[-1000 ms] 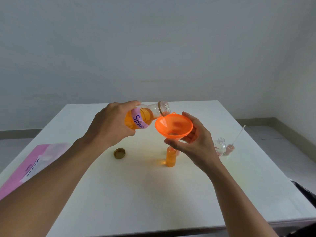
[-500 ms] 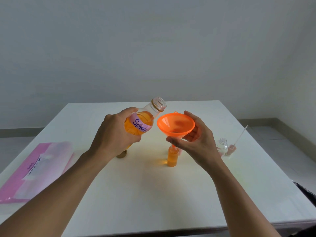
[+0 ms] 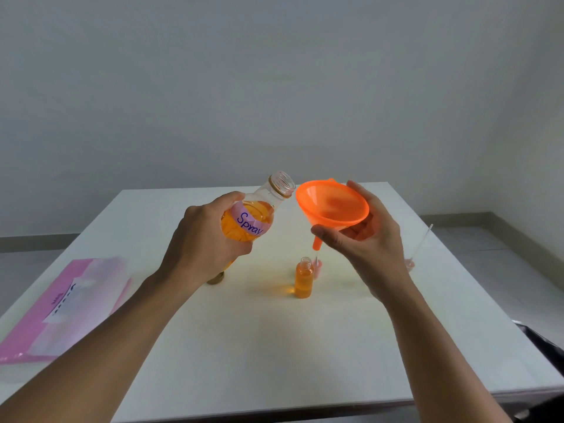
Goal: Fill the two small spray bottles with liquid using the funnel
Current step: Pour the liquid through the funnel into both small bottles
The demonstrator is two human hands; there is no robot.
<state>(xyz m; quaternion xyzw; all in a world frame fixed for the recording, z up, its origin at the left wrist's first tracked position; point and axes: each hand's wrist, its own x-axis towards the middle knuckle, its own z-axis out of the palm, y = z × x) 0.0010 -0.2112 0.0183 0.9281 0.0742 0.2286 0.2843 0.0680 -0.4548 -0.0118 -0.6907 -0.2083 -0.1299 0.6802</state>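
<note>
The small spray bottle [image 3: 303, 277] stands upright and uncapped on the white table [image 3: 274, 346], near the middle of it, with orange liquid [image 3: 303, 289] up to about its shoulder. Above this bottle and slightly to its right, well clear of its mouth, hangs the orange funnel [image 3: 332, 206], tilted so that the wide bowl faces up and toward the camera and the spout slants down toward the bottle without reaching it. The right hand [image 3: 366, 245] holds the funnel in the air, the thumb laid across the front where bowl meets spout and the fingers curled round behind the bowl. Higher than the small bottle and to its left, the left hand [image 3: 201, 242] is wrapped round the body of a large bottle [image 3: 250, 221] with a pink label that reads "Spray"; it leans with its open neck up and to the right, close beside the funnel's rim, though whether the two touch cannot be told, and the orange fill sits in its lower body while the neck is clear. Just behind the small bottle, on its right, lies a pink spray head [image 3: 317, 268]. Farther to the right of the bottle, past the right wrist, a second pink spray head [image 3: 409, 264] shows with its thin white dip tube [image 3: 422, 242] slanting upward. To the bottle's left, a gold-coloured cap [image 3: 215, 279] peeks out below the left hand. Far to its left, at the table's edge, lies a pink pouch [image 3: 70, 300] with a white label.
</note>
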